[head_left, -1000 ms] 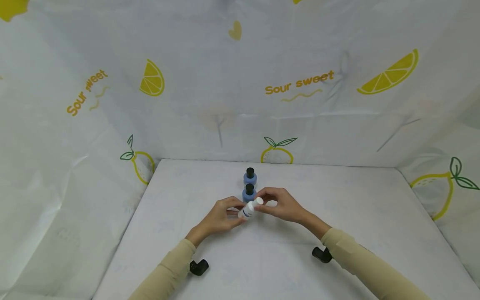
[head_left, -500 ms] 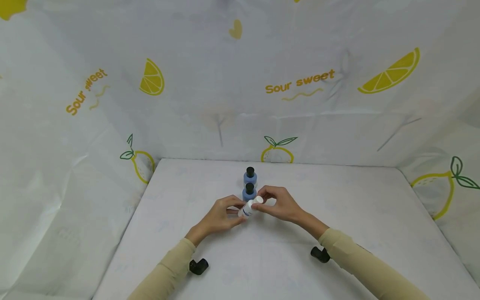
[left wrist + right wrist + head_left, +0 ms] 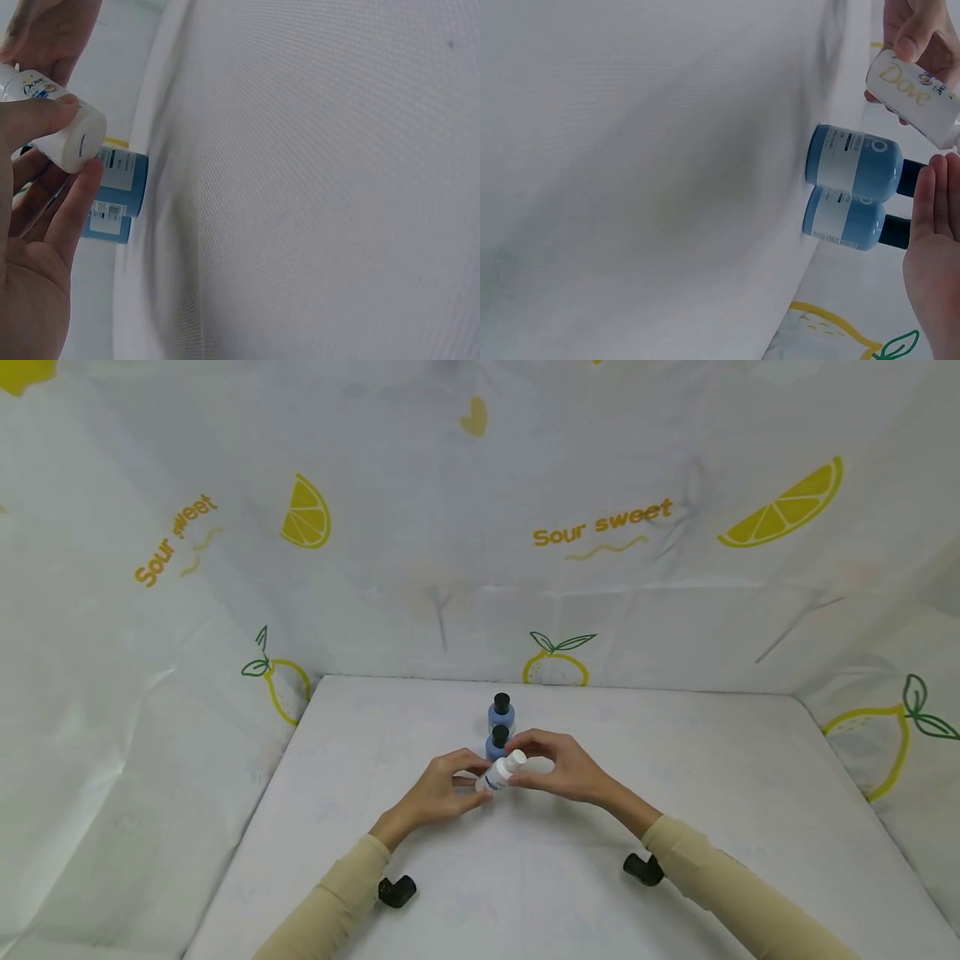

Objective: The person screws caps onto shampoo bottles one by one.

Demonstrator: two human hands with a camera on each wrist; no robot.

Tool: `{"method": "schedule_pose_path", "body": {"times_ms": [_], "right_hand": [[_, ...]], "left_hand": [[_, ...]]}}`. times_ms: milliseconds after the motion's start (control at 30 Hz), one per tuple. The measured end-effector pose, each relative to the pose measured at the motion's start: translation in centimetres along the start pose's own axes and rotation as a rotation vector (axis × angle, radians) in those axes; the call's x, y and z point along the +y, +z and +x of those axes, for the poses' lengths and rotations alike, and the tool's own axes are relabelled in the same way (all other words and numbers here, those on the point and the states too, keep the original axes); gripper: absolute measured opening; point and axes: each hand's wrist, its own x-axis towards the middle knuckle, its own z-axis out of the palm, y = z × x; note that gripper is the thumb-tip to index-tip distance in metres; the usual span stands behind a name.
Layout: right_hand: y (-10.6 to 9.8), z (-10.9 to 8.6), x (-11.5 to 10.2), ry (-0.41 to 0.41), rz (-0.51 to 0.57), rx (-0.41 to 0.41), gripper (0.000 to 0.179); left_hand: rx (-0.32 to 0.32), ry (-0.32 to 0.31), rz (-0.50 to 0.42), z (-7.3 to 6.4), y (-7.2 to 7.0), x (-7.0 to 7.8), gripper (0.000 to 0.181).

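My left hand (image 3: pixel 438 789) holds a small white Dove bottle (image 3: pixel 493 776), thumb on one side and fingers on the other. The bottle is tilted, its white cap (image 3: pixel 515 761) up and to the right. With thumb and fingertips on opposite sides of that cap, my right hand (image 3: pixel 558 767) holds its top end. In the right wrist view the right fingers (image 3: pixel 924 196) look fairly straight and the thumb is hidden. Just behind the hands stand two blue bottles with black caps, a nearer one (image 3: pixel 855 160) and a farther one (image 3: pixel 501 716).
A white cloth covers the table (image 3: pixel 570 893). Behind it hangs a white sheet (image 3: pixel 405 560) printed with lemons and words. Small black angled pieces show beside the left sleeve (image 3: pixel 326 906) and right sleeve (image 3: pixel 727 885).
The right thumb went over the cap half a second ago and is now lower, at its edge, while the right fingertips have shifted round it. The left hand has hardly moved.
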Motion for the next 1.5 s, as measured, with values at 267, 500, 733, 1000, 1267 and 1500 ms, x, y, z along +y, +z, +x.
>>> {"method": "schedule_pose_path", "body": {"times_ms": [267, 500, 733, 1000, 1267, 1500], "right_hand": [[-0.8, 0.2, 0.1, -0.04, 0.08, -0.094, 0.041], [-0.7, 0.1, 0.0, -0.03, 0.072, -0.072, 0.034], [-0.3, 0.1, 0.2, -0.011, 0.045, 0.018, 0.027], [0.0, 0.3, 0.5, 0.024, 0.011, 0.095, 0.022], [0.2, 0.4, 0.3, 0.054, -0.024, 0.127, 0.02], [0.6, 0.3, 0.2, 0.053, -0.039, 0.145, 0.021]], "left_hand": [[-0.001, -0.001, 0.013, -0.1, 0.1, 0.1, 0.038], [-0.005, 0.004, 0.004, 0.1, 0.1, 0.1, 0.037], [-0.005, 0.014, 0.003, 0.2, 0.1, 0.5, 0.036], [-0.018, 0.002, 0.0, 0.5, 0.1, 0.7, 0.037], [-0.01, 0.014, 0.016, 0.8, 0.2, 0.7, 0.038], [-0.004, -0.004, 0.012, 0.5, 0.4, 0.5, 0.038]]}}
